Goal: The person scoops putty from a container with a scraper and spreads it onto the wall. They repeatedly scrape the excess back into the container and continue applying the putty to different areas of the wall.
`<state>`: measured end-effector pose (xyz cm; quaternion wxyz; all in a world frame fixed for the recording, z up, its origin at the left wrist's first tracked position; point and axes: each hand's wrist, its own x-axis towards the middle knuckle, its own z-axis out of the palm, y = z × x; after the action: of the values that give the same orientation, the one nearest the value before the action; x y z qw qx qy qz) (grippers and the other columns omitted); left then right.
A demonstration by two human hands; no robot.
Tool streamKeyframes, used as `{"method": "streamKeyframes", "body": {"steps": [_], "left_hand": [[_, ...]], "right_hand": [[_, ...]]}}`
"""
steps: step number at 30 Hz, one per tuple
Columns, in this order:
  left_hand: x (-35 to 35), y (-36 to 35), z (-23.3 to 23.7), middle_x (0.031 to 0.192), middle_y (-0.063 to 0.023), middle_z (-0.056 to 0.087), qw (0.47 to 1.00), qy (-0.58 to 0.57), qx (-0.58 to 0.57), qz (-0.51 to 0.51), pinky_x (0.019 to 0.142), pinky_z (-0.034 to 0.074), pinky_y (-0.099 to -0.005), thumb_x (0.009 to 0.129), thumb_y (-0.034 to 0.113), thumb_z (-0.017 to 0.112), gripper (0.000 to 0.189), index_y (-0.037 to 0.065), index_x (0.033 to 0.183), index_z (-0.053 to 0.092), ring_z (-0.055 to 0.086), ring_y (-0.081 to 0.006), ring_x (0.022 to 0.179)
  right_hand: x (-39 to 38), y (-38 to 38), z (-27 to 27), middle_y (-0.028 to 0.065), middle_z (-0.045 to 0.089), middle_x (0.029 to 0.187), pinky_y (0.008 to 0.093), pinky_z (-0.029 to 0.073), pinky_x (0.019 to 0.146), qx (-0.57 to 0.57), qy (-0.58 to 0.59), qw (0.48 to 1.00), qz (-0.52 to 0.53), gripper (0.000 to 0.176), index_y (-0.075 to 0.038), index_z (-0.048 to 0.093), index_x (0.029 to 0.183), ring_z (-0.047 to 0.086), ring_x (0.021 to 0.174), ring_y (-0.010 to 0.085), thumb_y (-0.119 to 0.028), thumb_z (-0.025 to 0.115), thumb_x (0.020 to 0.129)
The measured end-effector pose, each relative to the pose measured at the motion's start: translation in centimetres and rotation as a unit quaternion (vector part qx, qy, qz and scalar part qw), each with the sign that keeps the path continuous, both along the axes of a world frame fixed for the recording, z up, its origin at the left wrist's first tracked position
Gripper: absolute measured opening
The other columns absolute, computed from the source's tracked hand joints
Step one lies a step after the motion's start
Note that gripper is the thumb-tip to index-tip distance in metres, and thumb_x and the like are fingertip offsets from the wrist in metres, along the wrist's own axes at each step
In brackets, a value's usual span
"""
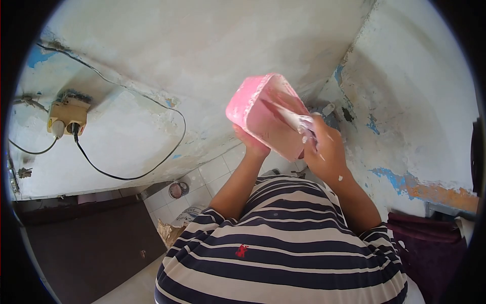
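Note:
A pink plastic tub (242, 99), smeared with white paste inside and along its rim, is tilted with its mouth facing right and toward me. My left hand (251, 141) supports it from below, closed on its underside. At the mouth of the tub, my right hand (326, 152) is wrapped round a paste-coated tool (305, 122) that reaches inside. The tool's kind is hidden by the paste and my fingers. White specks stick to my right hand and wrist.
A socket box (67, 117) with plugs and a dangling black cable (167, 157) is on the left wall. Patchy walls meet at a corner ahead. Below are a dark brown panel (91, 248), a paint-marked bucket (188, 215), floor tiles (215, 169) and dark purple cloth (428, 248).

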<state>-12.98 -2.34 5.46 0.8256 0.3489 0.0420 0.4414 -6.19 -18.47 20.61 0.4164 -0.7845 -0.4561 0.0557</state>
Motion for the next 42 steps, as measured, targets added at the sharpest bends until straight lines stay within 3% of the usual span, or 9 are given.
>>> {"method": "streamKeyframes", "body": {"steps": [2, 4, 9, 11, 14, 20, 28, 35, 42], "left_hand": [[0.3, 0.1, 0.4, 0.139, -0.0107, 0.051, 0.999, 0.005, 0.034, 0.014, 0.104, 0.044, -0.042, 0.095, 0.076, 0.024, 0.088, 0.003, 0.142, 0.042, 0.052, -0.0244, 0.126], [-0.1, 0.3, -0.1, 0.139, -0.0109, 0.051, 0.989, 0.095, 0.102, 0.049, 0.106, 0.043, -0.042, 0.095, 0.076, 0.021, 0.09, 0.003, 0.143, 0.041, 0.051, -0.0249, 0.127], [0.8, 0.0, 0.3, 0.138, -0.0109, 0.053, 0.999, 0.023, 0.042, 0.005, 0.106, 0.042, -0.0418, 0.095, 0.076, 0.022, 0.09, 0.003, 0.143, 0.041, 0.051, -0.0247, 0.128], [0.6, -0.2, 0.0, 0.138, -0.0109, 0.052, 0.999, 0.034, 0.04, 0.007, 0.107, 0.041, -0.0418, 0.095, 0.076, 0.022, 0.09, 0.003, 0.144, 0.04, 0.05, -0.0245, 0.129], [0.4, 0.2, 0.3, 0.142, -0.0103, 0.049, 0.991, 0.039, 0.123, 0.025, 0.108, 0.04, -0.0416, 0.094, 0.077, 0.023, 0.091, 0.003, 0.145, 0.037, 0.047, -0.0239, 0.131], [0.3, -0.1, 0.7, 0.142, -0.0098, 0.047, 0.999, 0.01, -0.031, -0.009, 0.109, 0.039, -0.0418, 0.093, 0.079, 0.024, 0.093, 0.003, 0.146, 0.035, 0.046, -0.0243, 0.131], [-0.3, 0.4, -0.4, 0.141, -0.0089, 0.047, 0.979, 0.1, 0.158, 0.085, 0.109, 0.039, -0.0425, 0.098, 0.072, 0.023, 0.083, 0.005, 0.145, 0.037, 0.046, -0.0239, 0.13], [-0.1, 0.4, 0.6, 0.147, -0.0091, 0.042, 0.997, 0.059, -0.036, 0.04, 0.113, 0.034, -0.0434, 0.095, 0.075, 0.025, 0.088, 0.006, 0.149, 0.033, 0.04, -0.0244, 0.137], [-0.2, 0.3, 0.0, 0.15, -0.0097, 0.04, 0.983, 0.128, 0.111, 0.071, 0.114, 0.032, -0.0431, 0.095, 0.076, 0.022, 0.089, 0.007, 0.151, 0.03, 0.038, -0.025, 0.139]], "right_hand": [[0.0, -0.2, -0.4, 0.0263, 0.063, 0.085, 0.0489, 0.049, 0.066, 0.121, -0.003, 0.993, -0.013, 0.025, 0.0, 0.056, 0.11, 0.062, 0.078, 0.0482, 0.002, 0.055, 0.085], [0.4, -0.2, -0.4, 0.0258, 0.064, 0.085, 0.0481, 0.05, 0.066, 0.07, 0.017, 0.997, -0.016, 0.024, 0.0, 0.056, 0.109, 0.062, 0.078, 0.0478, 0.002, 0.056, 0.085], [0.3, -0.3, -0.6, 0.0259, 0.064, 0.086, 0.0468, 0.05, 0.066, 0.117, 0.006, 0.993, -0.011, 0.025, 0.001, 0.056, 0.11, 0.062, 0.079, 0.0481, 0.002, 0.056, 0.085], [0.4, -0.3, -0.6, 0.0256, 0.064, 0.085, 0.0468, 0.05, 0.066, 0.016, 0.02, 0.999, -0.022, 0.024, 0.001, 0.056, 0.109, 0.062, 0.079, 0.0475, 0.002, 0.056, 0.085], [0.3, -0.4, -0.6, 0.027, 0.063, 0.083, 0.0482, 0.049, 0.065, 0.134, -0.034, 0.99, -0.004, 0.024, 0.001, 0.056, 0.109, 0.062, 0.078, 0.0478, 0.001, 0.056, 0.085], [-0.6, -0.6, -0.7, 0.0262, 0.061, 0.076, 0.0497, 0.048, 0.062, 0.095, 0.023, 0.995, 0.014, 0.024, 0.001, 0.056, 0.108, 0.061, 0.073, 0.0484, 0.0, 0.057, 0.083], [-1.2, 0.0, -1.1, 0.0265, 0.061, 0.076, 0.0498, 0.048, 0.061, 0.016, 0.067, 0.997, 0.019, 0.031, 0.003, 0.055, 0.111, 0.062, 0.072, 0.0475, 0.002, 0.057, 0.08], [-1.3, 0.1, -1.5, 0.0271, 0.062, 0.08, 0.05, 0.048, 0.061, 0.053, 0.058, 0.997, 0.013, 0.029, 0.004, 0.056, 0.11, 0.062, 0.074, 0.0479, 0.001, 0.059, 0.081], [-0.3, 0.9, 0.0, 0.0285, 0.064, 0.083, 0.0433, 0.051, 0.064, 0.031, 0.032, 0.999, -0.03, 0.027, 0.006, 0.057, 0.109, 0.063, 0.076, 0.0475, 0.003, 0.058, 0.082]]}}
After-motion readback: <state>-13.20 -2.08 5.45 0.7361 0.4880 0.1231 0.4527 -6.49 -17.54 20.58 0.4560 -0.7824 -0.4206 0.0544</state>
